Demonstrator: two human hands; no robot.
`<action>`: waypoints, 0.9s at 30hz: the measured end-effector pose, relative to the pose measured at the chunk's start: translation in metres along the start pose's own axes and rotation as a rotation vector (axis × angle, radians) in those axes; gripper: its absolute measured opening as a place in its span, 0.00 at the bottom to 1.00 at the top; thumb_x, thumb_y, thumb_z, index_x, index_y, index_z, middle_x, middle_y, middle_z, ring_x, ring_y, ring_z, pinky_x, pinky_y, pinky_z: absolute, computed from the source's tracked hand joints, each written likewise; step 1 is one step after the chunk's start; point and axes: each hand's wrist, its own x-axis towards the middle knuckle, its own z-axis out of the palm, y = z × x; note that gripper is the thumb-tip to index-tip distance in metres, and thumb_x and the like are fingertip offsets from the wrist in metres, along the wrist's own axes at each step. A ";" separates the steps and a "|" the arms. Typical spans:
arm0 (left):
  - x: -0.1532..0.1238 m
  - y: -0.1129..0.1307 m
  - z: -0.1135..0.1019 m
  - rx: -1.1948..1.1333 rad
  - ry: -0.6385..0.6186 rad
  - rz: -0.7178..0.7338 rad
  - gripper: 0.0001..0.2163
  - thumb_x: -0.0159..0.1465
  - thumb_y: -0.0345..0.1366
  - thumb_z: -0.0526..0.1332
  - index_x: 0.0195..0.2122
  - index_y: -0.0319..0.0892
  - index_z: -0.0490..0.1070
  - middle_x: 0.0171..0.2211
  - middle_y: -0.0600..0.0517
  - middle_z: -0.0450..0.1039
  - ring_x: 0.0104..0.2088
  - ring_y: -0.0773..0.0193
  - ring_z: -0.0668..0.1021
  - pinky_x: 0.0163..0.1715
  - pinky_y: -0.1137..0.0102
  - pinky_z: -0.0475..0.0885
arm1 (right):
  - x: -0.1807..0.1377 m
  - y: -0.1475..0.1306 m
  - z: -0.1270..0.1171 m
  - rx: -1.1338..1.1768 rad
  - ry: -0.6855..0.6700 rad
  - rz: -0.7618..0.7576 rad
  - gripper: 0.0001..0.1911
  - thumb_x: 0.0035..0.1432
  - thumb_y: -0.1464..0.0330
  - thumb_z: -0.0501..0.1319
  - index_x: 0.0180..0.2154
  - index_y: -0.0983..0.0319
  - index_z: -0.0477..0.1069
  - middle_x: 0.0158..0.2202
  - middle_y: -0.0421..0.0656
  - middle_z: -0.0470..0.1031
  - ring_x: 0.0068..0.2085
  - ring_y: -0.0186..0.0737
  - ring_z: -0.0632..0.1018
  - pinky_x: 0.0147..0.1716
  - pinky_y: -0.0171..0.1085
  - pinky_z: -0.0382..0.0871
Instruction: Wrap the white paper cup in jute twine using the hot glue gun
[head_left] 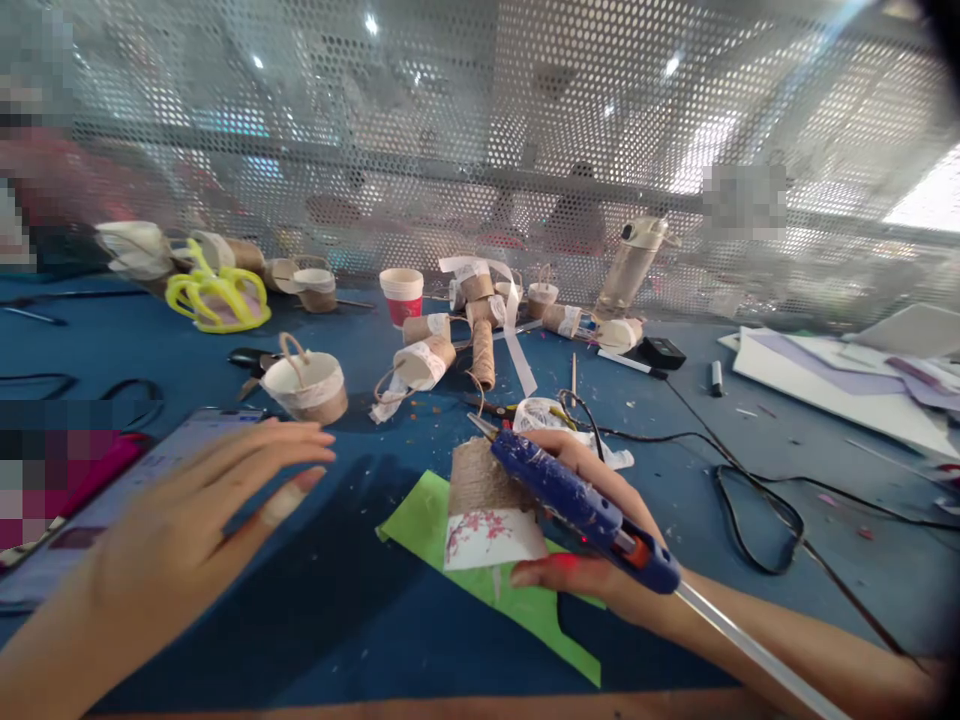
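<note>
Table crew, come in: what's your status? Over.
Left hand open, smartphone nearby. Right hand gripping blue glue gun, nozzle near twine-wrapped cup. Green paper beneath cup; small baskets scattered beyond.

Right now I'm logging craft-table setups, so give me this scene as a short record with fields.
Left grip: open, beside phone
Right grip: around glue gun
Nozzle: near top edge of wrapped piece; contact unclear
Piece pattern: brown above, white with red floral below
Under piece: green paper
Farther back: basket, red cup, bottle

Right fingers [594,464] hold blue glue gun [574,505] before blossom-patterned cup [480,485]; left fingers [255,458] spread near phone [154,482].
</note>
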 end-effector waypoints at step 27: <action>0.048 0.095 0.057 -1.527 -0.460 -0.648 0.13 0.66 0.43 0.65 0.47 0.43 0.81 0.45 0.48 0.85 0.45 0.56 0.83 0.43 0.68 0.75 | -0.003 0.007 -0.004 -0.093 0.077 0.122 0.27 0.52 0.68 0.76 0.53 0.52 0.74 0.48 0.42 0.82 0.42 0.44 0.85 0.44 0.41 0.80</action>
